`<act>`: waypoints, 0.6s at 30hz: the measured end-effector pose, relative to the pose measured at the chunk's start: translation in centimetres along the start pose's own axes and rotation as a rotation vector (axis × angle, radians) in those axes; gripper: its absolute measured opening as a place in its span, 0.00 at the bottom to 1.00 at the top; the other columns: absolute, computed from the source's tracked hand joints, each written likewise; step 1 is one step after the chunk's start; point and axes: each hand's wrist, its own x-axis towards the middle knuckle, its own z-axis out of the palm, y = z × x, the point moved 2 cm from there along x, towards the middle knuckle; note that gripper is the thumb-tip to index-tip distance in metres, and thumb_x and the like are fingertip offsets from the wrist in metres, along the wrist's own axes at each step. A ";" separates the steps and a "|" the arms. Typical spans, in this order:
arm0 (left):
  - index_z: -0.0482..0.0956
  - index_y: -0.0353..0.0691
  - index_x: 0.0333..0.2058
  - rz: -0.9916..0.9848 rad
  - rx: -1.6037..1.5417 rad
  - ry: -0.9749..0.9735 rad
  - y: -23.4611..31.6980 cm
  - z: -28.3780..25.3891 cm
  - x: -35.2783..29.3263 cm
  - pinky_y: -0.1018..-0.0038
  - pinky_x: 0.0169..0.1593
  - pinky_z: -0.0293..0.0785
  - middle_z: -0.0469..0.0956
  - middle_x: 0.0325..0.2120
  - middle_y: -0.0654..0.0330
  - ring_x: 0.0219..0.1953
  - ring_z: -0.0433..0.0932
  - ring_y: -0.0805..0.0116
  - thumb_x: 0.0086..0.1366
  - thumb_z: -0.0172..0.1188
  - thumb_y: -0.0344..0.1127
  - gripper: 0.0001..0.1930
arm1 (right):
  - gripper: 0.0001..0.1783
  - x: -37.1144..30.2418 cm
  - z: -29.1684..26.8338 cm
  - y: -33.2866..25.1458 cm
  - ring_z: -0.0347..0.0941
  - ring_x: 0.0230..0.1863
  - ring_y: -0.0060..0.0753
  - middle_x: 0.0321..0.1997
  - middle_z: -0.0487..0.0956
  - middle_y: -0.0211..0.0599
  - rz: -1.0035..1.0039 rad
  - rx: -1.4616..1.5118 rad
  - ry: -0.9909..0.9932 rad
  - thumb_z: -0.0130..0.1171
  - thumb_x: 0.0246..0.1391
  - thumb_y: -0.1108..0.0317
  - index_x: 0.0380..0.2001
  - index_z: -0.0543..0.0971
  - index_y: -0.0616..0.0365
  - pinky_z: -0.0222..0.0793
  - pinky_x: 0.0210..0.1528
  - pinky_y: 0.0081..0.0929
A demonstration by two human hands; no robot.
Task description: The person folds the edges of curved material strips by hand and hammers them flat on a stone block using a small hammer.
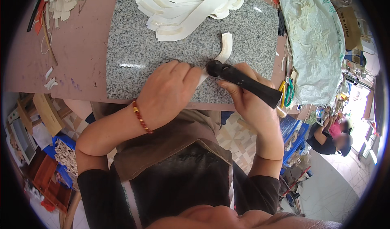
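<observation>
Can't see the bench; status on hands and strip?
Left hand on white strip. Right hand holds black hammer over it. Strip pile beyond, out of the way.

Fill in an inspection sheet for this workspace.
Surface: grey speckled slab on a pinkish-brown table.
Job's things: curved white strip beneath the head of the black hammer; pile of white strips beyond.
Clutter: pale scraps at far left; scissors and translucent sack at right.
Hands: left hand at the strip's near end, grip hidden; right hand around the hammer's handle.
Cables: none clearly identifiable.
Surroundings: two people, right background; blue crate, lower left.
</observation>
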 end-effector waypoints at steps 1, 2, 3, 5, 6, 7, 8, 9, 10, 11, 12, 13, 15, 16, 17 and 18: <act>0.79 0.37 0.45 0.006 0.006 -0.009 -0.1 -0.3 -0.3 0.63 0.42 0.74 0.75 0.32 0.56 0.35 0.77 0.56 0.59 0.65 0.28 0.14 | 0.14 -0.1 0.2 0.2 0.80 0.26 0.51 0.26 0.79 0.42 0.000 0.067 0.016 0.72 0.55 0.62 0.39 0.79 0.56 0.73 0.26 0.39; 0.80 0.36 0.44 -0.008 -0.011 -0.048 -0.3 -0.7 -0.6 0.63 0.41 0.74 0.75 0.32 0.56 0.35 0.76 0.56 0.59 0.66 0.28 0.13 | 0.14 -0.3 0.4 0.3 0.80 0.26 0.50 0.26 0.79 0.42 0.005 0.128 0.042 0.72 0.55 0.62 0.38 0.79 0.56 0.73 0.26 0.38; 0.81 0.36 0.43 -0.026 -0.027 -0.079 -0.5 -0.9 -0.8 0.62 0.41 0.74 0.75 0.31 0.56 0.35 0.76 0.56 0.59 0.67 0.27 0.12 | 0.14 -0.4 0.5 0.4 0.80 0.26 0.50 0.26 0.79 0.42 -0.004 0.135 0.042 0.72 0.55 0.62 0.38 0.79 0.56 0.73 0.26 0.38; 0.81 0.36 0.41 -0.004 -0.077 -0.070 -0.8 -1.3 -1.0 0.62 0.41 0.74 0.76 0.31 0.56 0.35 0.76 0.56 0.59 0.67 0.27 0.11 | 0.14 -0.5 0.6 0.5 0.80 0.26 0.50 0.26 0.79 0.42 -0.012 0.143 0.068 0.72 0.55 0.62 0.38 0.79 0.56 0.73 0.26 0.38; 0.82 0.35 0.39 0.001 -0.136 -0.061 -0.9 -1.4 -1.1 0.62 0.40 0.74 0.76 0.31 0.57 0.35 0.76 0.56 0.59 0.67 0.26 0.09 | 0.14 -0.5 0.6 0.5 0.80 0.26 0.50 0.26 0.79 0.42 -0.021 0.150 0.066 0.72 0.55 0.62 0.38 0.79 0.56 0.73 0.26 0.38; 0.82 0.35 0.39 0.004 -0.133 -0.063 -1.0 -1.4 -1.2 0.62 0.40 0.74 0.76 0.31 0.57 0.35 0.76 0.56 0.59 0.67 0.26 0.09 | 0.14 -0.5 0.6 0.6 0.80 0.26 0.50 0.26 0.80 0.42 -0.008 0.161 0.061 0.72 0.55 0.62 0.37 0.79 0.57 0.73 0.26 0.38; 0.82 0.35 0.39 0.037 -0.139 -0.059 -1.1 -1.4 -1.2 0.63 0.40 0.74 0.76 0.32 0.57 0.35 0.76 0.57 0.57 0.67 0.25 0.10 | 0.13 -0.5 0.6 0.5 0.80 0.26 0.49 0.26 0.80 0.42 0.004 0.172 0.059 0.72 0.55 0.62 0.37 0.79 0.57 0.73 0.26 0.37; 0.83 0.34 0.39 0.073 -0.146 -0.047 -1.1 -1.4 -1.3 0.64 0.40 0.74 0.76 0.32 0.57 0.35 0.76 0.57 0.56 0.68 0.25 0.11 | 0.13 -0.5 0.6 0.5 0.80 0.26 0.49 0.26 0.80 0.42 0.008 0.178 0.055 0.72 0.55 0.62 0.37 0.79 0.57 0.73 0.26 0.37; 0.83 0.34 0.39 0.070 -0.146 -0.057 -1.2 -1.4 -1.4 0.64 0.40 0.74 0.76 0.32 0.57 0.35 0.76 0.57 0.56 0.68 0.25 0.11 | 0.13 -0.4 0.5 0.5 0.80 0.26 0.49 0.27 0.80 0.42 0.013 0.167 0.062 0.72 0.55 0.63 0.37 0.79 0.57 0.73 0.26 0.37; 0.83 0.33 0.41 0.113 -0.125 -0.073 -1.2 -1.4 -1.4 0.65 0.39 0.75 0.76 0.34 0.56 0.36 0.76 0.57 0.55 0.67 0.24 0.12 | 0.13 -0.3 0.4 0.4 0.79 0.25 0.49 0.27 0.80 0.41 0.017 0.153 0.070 0.72 0.55 0.63 0.37 0.79 0.57 0.73 0.26 0.37; 0.83 0.32 0.42 0.149 -0.105 -0.077 -1.2 -1.3 -1.5 0.66 0.39 0.75 0.76 0.35 0.56 0.37 0.76 0.58 0.55 0.66 0.24 0.14 | 0.13 -0.3 0.4 0.4 0.79 0.25 0.49 0.27 0.80 0.41 0.019 0.152 0.071 0.72 0.55 0.63 0.37 0.79 0.57 0.73 0.26 0.37; 0.83 0.32 0.42 0.160 -0.107 -0.088 -1.0 -1.2 -1.6 0.66 0.39 0.75 0.76 0.35 0.56 0.37 0.76 0.58 0.55 0.66 0.24 0.14 | 0.13 -0.2 0.2 0.4 0.79 0.25 0.49 0.27 0.80 0.41 0.001 0.133 0.067 0.72 0.55 0.63 0.37 0.79 0.57 0.73 0.26 0.37; 0.82 0.30 0.43 0.251 0.053 -0.051 -0.5 -1.0 -1.9 0.68 0.39 0.76 0.75 0.36 0.56 0.37 0.77 0.59 0.55 0.64 0.24 0.15 | 0.13 -0.1 0.0 0.2 0.79 0.25 0.49 0.27 0.80 0.41 -0.013 0.114 0.062 0.72 0.55 0.63 0.37 0.79 0.57 0.73 0.26 0.37; 0.82 0.30 0.43 0.251 0.051 -0.053 -0.3 -0.9 -2.0 0.68 0.39 0.76 0.75 0.36 0.56 0.37 0.77 0.59 0.55 0.64 0.24 0.15 | 0.13 -0.1 -0.2 0.1 0.79 0.25 0.49 0.27 0.80 0.41 -0.013 0.120 0.093 0.72 0.54 0.64 0.37 0.80 0.56 0.73 0.26 0.37; 0.82 0.30 0.43 0.252 0.091 -0.059 -0.2 -0.8 -2.0 0.69 0.40 0.77 0.75 0.36 0.55 0.37 0.77 0.60 0.56 0.63 0.25 0.14 | 0.13 -0.1 -0.3 0.0 0.80 0.25 0.49 0.27 0.80 0.41 0.011 0.118 0.130 0.72 0.54 0.64 0.38 0.80 0.56 0.73 0.26 0.37; 0.82 0.29 0.42 0.251 0.128 -0.067 -0.1 -0.8 -2.1 0.69 0.40 0.77 0.75 0.36 0.55 0.37 0.77 0.60 0.57 0.62 0.25 0.13 | 0.13 -0.2 -0.3 -0.2 0.80 0.25 0.49 0.27 0.80 0.41 -0.014 0.129 0.118 0.72 0.54 0.64 0.38 0.80 0.56 0.73 0.26 0.37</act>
